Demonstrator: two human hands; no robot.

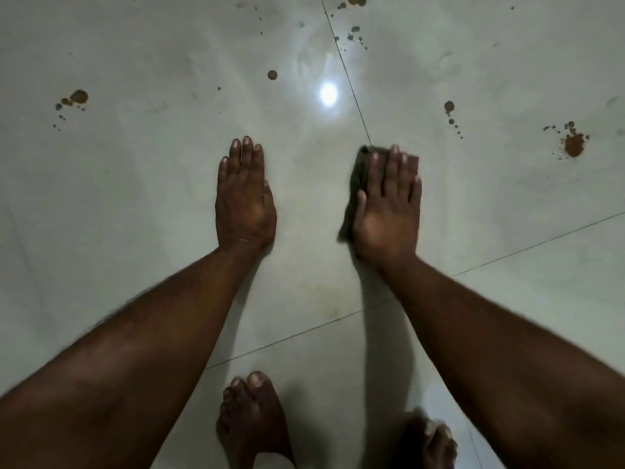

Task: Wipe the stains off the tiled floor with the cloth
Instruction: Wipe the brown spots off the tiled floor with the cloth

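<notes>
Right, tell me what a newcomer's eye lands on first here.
First the two bare arms reaching down: the left hand lies flat on the pale tiled floor, and the right hand presses a dark cloth flat beside the tile seam. Next the brown stains scattered across the far tiles, left, right and top, and the bright light reflection between them.

right hand [385, 204] flat on cloth [358, 177] | left hand [245, 198] flat on floor [135, 198]
</notes>
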